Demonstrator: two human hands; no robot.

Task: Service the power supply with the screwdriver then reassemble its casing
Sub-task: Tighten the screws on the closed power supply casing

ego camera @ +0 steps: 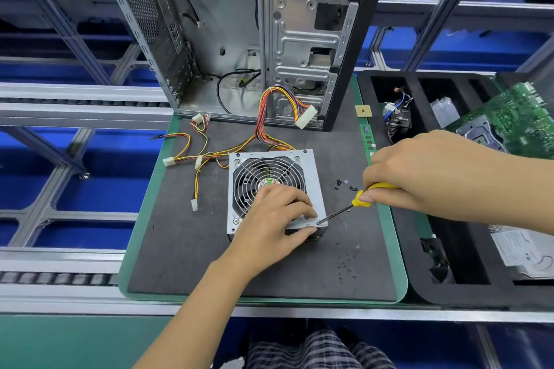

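Fingers of the right hand (419,171) pinch the yellow screwdriver (350,205); its tip meets the power supply (271,189) corner at 5 o'clock. Left hand (275,219) grips that box, centred on the dark mat (186,249). At 12 o'clock stands an open computer case (254,33); blue bins (90,201) fill racks at 9.

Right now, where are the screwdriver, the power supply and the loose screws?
screwdriver (364,200): head view, yellow handle.
power supply (311,165): head view, bare top plate.
loose screws (344,184): head view, middle of the cluster.
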